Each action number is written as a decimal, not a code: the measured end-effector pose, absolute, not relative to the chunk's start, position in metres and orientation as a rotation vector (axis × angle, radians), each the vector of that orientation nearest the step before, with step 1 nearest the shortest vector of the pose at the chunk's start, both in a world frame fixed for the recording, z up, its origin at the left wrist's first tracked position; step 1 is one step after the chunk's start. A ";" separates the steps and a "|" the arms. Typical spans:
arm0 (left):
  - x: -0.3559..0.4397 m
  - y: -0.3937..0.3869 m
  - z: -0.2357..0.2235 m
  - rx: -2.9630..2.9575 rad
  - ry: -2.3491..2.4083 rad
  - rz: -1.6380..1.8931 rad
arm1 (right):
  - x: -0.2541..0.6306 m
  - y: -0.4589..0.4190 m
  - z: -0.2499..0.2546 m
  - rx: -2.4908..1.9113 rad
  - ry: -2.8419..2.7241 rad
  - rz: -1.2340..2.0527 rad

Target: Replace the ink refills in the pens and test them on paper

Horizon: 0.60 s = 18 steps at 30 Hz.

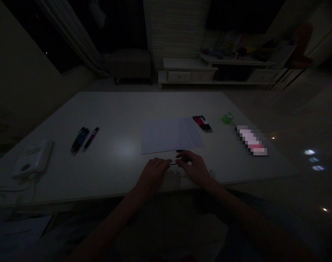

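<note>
Holding a thin dark rod (173, 164) level between them, two bare hands meet over the near side of a white table (122, 109) in a dim room. The left hand (156, 169) pinches one end, its fingers curled together; the right hand (191, 165) grips the other end between thumb and fingertip, its remaining fingers loosely bent. A small clear object (212, 174) sits beside the right wrist, and a white power strip (32, 160) lies at the table's left. Just beyond the right hand, a dark piece (180, 150) touches or adjoins the near edge of an open pad (160, 134), its right part covered in handwriting. Pens (80, 140) lie bunched at left, with a single pen (91, 139) just beside them. At right are a blurred-out slab (251, 141), a row of pens (202, 123) by the pad and a green item (227, 118). Farther back stand a seat (127, 63) and a low white cabinet (187, 74)
</note>
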State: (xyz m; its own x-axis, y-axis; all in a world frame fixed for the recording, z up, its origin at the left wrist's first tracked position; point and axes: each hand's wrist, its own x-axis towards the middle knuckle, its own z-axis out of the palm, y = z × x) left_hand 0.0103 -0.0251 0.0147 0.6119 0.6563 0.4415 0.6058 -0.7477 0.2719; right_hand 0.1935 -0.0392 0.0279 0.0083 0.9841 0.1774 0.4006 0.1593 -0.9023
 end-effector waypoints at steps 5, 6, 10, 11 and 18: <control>0.003 -0.022 0.014 2.682 1.164 0.738 | 0.205 -0.032 0.032 -1.389 -1.633 0.838; 0.001 -0.021 0.013 2.655 1.210 0.758 | 0.212 -0.029 0.031 -1.412 -1.660 0.796; -0.009 -0.018 0.007 2.576 1.305 0.860 | 0.236 -0.021 0.015 -1.501 -1.837 0.463; -0.011 -0.018 0.006 2.566 1.306 0.867 | 0.238 -0.020 0.010 -1.504 -1.882 0.420; -0.011 -0.019 0.006 2.596 1.286 0.818 | 0.222 -0.019 0.002 -1.495 -1.989 0.367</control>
